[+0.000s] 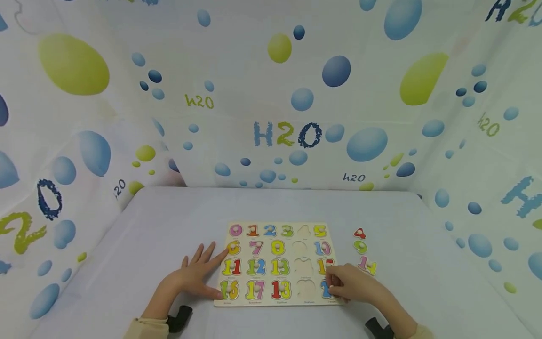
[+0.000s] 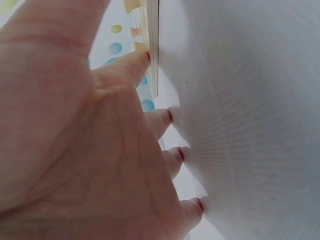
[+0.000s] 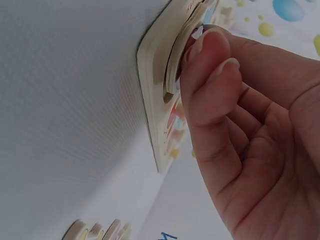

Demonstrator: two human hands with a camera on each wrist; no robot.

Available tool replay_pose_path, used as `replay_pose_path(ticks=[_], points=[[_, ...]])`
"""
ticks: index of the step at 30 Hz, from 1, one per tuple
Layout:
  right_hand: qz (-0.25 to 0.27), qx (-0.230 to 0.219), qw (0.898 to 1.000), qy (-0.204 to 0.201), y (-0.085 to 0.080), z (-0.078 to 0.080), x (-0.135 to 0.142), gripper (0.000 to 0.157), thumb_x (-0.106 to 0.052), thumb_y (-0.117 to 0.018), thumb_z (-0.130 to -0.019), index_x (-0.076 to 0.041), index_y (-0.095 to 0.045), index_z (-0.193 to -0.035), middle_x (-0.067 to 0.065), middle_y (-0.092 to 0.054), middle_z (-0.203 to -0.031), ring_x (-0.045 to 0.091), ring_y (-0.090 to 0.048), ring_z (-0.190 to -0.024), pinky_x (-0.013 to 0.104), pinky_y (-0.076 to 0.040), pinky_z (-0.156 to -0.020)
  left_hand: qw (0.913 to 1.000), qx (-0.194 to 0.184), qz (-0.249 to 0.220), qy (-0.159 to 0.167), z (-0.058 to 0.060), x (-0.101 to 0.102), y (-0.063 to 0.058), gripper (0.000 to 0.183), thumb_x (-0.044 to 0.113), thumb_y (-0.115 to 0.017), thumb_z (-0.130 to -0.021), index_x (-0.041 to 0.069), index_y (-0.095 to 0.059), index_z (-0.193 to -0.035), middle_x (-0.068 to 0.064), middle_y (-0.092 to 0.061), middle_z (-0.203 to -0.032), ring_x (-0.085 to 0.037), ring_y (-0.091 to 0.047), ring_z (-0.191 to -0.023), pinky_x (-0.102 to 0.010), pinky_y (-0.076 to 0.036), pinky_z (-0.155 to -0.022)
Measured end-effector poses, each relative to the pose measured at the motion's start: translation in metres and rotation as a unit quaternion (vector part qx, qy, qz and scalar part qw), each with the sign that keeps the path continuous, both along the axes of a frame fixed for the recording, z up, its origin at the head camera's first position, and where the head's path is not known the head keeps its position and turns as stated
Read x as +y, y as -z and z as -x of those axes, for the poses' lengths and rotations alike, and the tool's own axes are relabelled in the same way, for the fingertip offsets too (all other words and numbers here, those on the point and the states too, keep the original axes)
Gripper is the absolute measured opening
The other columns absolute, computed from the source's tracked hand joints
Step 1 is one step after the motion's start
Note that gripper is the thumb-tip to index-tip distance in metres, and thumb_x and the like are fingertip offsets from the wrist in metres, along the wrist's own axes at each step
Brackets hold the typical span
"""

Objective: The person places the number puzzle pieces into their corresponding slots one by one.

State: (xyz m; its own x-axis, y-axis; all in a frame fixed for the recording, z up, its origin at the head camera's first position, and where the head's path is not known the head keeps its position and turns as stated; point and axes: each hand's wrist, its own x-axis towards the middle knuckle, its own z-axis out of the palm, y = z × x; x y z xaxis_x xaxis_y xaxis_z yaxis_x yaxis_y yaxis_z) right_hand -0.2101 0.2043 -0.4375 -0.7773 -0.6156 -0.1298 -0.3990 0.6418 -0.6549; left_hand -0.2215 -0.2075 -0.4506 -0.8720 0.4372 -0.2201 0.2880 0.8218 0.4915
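A wooden number puzzle board (image 1: 292, 301) lies on the table with knobbed number pieces in most recesses. My left hand (image 1: 195, 278) is spread at its left side, thumb and index finger touching the edge; in the left wrist view the other fingertips (image 2: 192, 210) rest on the cloth. At the lower right corner my right hand (image 1: 351, 282) pinches a blue number piece (image 1: 325, 288). This piece (image 3: 175, 65) sits tilted, partly raised over its recess, in the right wrist view. Fingers hide most of its digits. Four's, nine's and two lower recesses in that column show bare wood.
Right of the board, a red 4 piece (image 1: 359, 233), a green 9 piece (image 1: 360, 247) and a pink-and-yellow 14 piece (image 1: 367, 265) lie in a column. White cloth (image 1: 178, 207) covers the table. A patterned curtain (image 1: 254, 94) surrounds it at the back and sides.
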Motion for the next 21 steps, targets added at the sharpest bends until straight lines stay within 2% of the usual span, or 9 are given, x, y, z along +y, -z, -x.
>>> replay_pose_path(ticks=[8,15,18,21], points=[[-0.021,0.018,1.000,0.002,-0.0031,-0.0026,-0.0014,0.016,-0.006,-0.066,-0.087,-0.014,-0.054,-0.079,-0.010,-0.046,-0.057,0.002,-0.044,-0.044,0.019,-0.036,-0.044,1.0000,-0.004,-0.001,0.006,0.0007,-0.0004,0.0025,0.106,0.055,-0.078,-0.064,0.013,-0.027,-0.148,-0.027,-0.005,-0.151,-0.050,0.005,-0.133,-0.073,0.001,-0.094],[-0.039,0.029,0.999,0.001,-0.0039,-0.0029,-0.0034,0.016,-0.010,-0.067,-0.087,-0.016,-0.053,-0.081,-0.010,-0.046,-0.058,0.002,-0.043,-0.047,0.019,-0.035,-0.046,1.0000,-0.008,0.001,0.003,0.0001,0.0003,-0.0015,0.107,0.054,-0.079,-0.065,0.012,-0.027,-0.148,-0.027,-0.005,-0.150,-0.051,0.006,-0.133,-0.073,0.001,-0.094],[-0.037,0.018,0.999,0.006,-0.0025,-0.0018,-0.0017,0.013,-0.013,-0.067,-0.087,-0.016,-0.055,-0.086,-0.010,-0.047,-0.059,0.003,-0.044,-0.048,0.020,-0.036,-0.047,0.9999,-0.010,0.001,0.000,-0.0006,0.0004,-0.0032,0.107,0.053,-0.079,-0.064,0.011,-0.027,-0.148,-0.028,-0.005,-0.150,-0.051,0.006,-0.133,-0.072,0.001,-0.094],[-0.018,-0.023,1.000,0.003,-0.0036,0.0028,0.0062,0.013,-0.016,-0.066,-0.088,-0.015,-0.056,-0.096,-0.009,-0.054,-0.063,0.006,-0.050,-0.051,0.022,-0.040,-0.048,0.9999,-0.012,0.002,-0.002,-0.0011,0.0002,-0.0040,0.107,0.053,-0.079,-0.064,0.011,-0.028,-0.148,-0.028,-0.005,-0.150,-0.051,0.006,-0.133,-0.072,0.002,-0.094]])
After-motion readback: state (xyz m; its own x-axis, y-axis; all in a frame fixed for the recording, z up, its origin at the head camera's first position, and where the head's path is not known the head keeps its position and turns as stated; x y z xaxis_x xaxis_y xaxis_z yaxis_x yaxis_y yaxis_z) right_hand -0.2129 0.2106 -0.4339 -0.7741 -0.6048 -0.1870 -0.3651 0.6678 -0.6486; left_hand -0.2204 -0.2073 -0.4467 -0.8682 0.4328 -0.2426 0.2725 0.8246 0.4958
